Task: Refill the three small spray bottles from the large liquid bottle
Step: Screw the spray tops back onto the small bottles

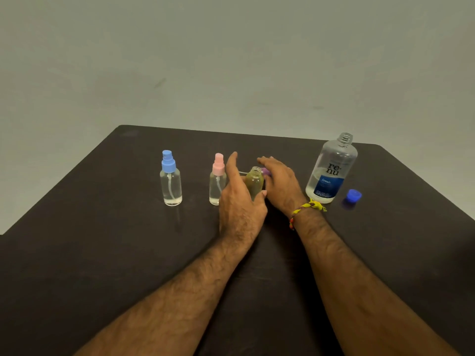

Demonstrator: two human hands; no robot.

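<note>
Three small spray bottles: the uncapped one stands between the hands, left hand relaxed against it, right hand holding its purple sprayer. Pink-capped and blue-capped stand left. One open renu bottle and one blue cap stand right.

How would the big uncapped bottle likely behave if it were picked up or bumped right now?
The big bottle looks under half full, so it is probably fairly light. It stands tall on a narrow base, so a bump might tip it. Its neck is open, with the blue cap lying on the table, so tipping would likely spill liquid.
</note>
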